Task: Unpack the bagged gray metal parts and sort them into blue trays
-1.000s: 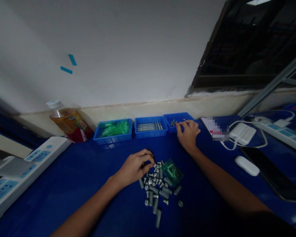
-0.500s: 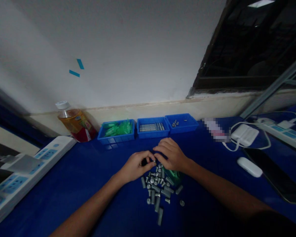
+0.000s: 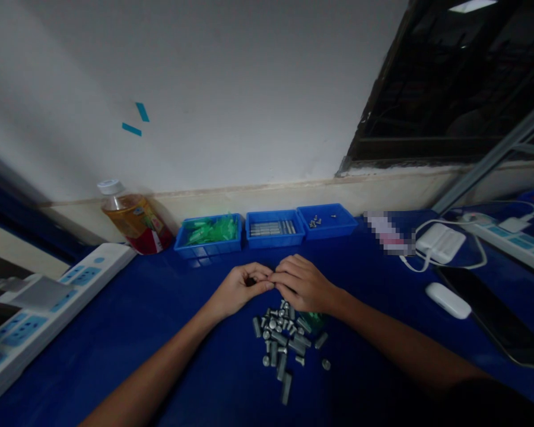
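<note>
My left hand (image 3: 237, 289) and my right hand (image 3: 301, 283) meet fingertip to fingertip above a blue table (image 3: 160, 332). Both are curled in a pinch around a small dark part between them that I cannot make out. Just below them lies a pile of grey metal pins (image 3: 283, 339), with a small green plastic bag (image 3: 314, 321) half hidden under my right hand. At the back stand three blue trays: one with green pieces (image 3: 208, 235), one with metal rods (image 3: 273, 228), one with small screws (image 3: 324, 219).
A drink bottle (image 3: 131, 218) lies by the wall at the left. A white power strip (image 3: 48, 308) runs along the left edge. On the right are a white charger with cable (image 3: 440, 243), a white case (image 3: 447, 299), a dark phone (image 3: 498, 320) and another power strip (image 3: 516, 240).
My right hand left the screw tray at the back and came down to meet my left hand. Both hands then rose slightly away from the pile, pinched together.
</note>
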A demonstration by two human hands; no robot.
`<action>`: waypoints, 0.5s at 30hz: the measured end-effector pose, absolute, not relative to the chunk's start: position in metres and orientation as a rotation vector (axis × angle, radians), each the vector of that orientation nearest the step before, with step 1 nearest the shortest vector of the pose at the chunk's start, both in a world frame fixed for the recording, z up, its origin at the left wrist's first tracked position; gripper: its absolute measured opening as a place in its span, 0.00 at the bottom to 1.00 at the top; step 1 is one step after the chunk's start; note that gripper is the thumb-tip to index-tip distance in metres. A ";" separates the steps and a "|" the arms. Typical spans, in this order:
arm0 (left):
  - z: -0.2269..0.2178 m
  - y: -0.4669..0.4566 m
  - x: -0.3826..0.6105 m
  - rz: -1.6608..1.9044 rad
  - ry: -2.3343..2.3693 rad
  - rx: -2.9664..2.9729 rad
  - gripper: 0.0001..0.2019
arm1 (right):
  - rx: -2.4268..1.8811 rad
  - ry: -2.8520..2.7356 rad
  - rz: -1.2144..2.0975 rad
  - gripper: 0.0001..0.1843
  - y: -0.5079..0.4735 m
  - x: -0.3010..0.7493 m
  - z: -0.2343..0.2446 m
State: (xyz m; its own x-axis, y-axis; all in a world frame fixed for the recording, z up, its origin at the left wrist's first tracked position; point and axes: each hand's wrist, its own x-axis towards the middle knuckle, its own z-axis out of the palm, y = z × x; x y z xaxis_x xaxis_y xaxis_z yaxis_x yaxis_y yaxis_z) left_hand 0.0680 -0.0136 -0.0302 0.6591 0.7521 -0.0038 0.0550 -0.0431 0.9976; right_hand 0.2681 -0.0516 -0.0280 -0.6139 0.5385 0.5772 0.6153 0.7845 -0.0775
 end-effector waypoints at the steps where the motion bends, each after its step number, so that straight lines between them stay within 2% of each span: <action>1: -0.030 -0.014 0.068 0.662 0.708 1.521 0.19 | -0.861 -2.385 -0.170 0.08 -0.052 0.268 -0.028; 3: -0.031 -0.014 0.069 0.708 0.745 1.529 0.22 | -0.878 -2.385 -0.184 0.06 -0.052 0.267 -0.027; 6: -0.031 -0.015 0.069 0.719 0.774 1.626 0.19 | -0.957 -2.278 -0.229 0.06 -0.047 0.272 -0.028; 15: -0.018 -0.019 0.067 0.451 0.505 2.248 0.10 | -1.738 -1.427 -0.430 0.11 0.005 0.337 -0.035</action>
